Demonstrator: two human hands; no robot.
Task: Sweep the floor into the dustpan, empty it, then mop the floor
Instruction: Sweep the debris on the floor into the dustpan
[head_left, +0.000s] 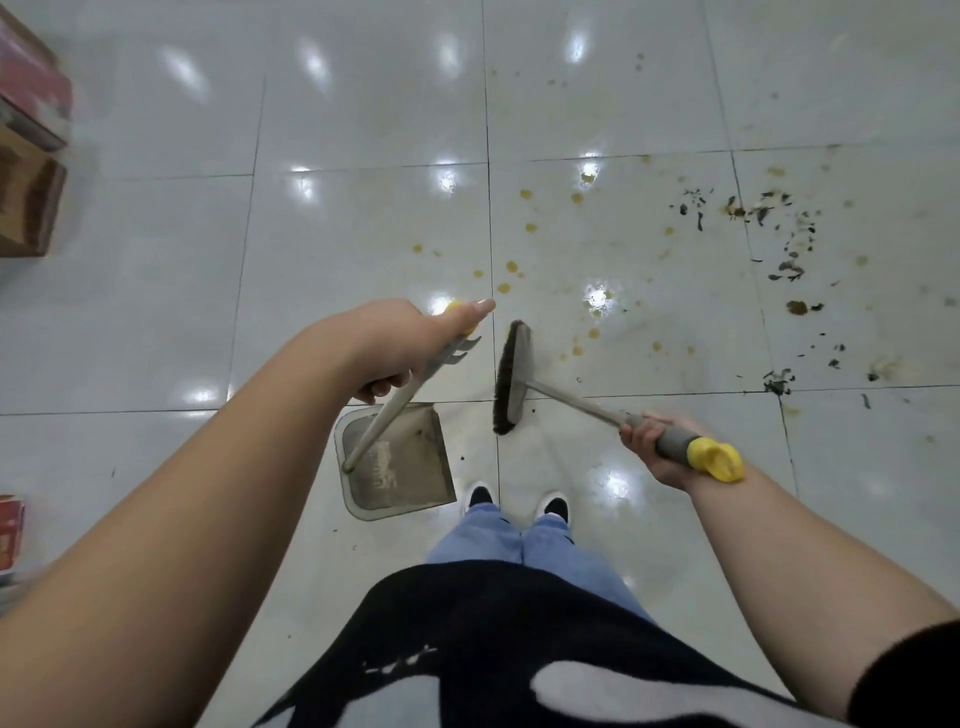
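Observation:
My left hand (402, 343) grips the top of the long grey handle of a grey dustpan (395, 462), which rests on the white tiled floor just left of my feet. My right hand (649, 441) grips the grey, yellow-capped handle of a broom (511, 376). The broom's dark bristles touch the floor right of the dustpan's open side. Dark scraps of debris (779, 234) lie scattered on the tiles at the far right. Yellowish-brown stains (511, 267) dot the floor ahead of the broom.
Wooden and red boxes or shelving (31, 156) stand at the left edge, and a red item (10, 535) sits lower left. My shoes (519, 504) stand between dustpan and broom. Glossy white tiles stretch ahead.

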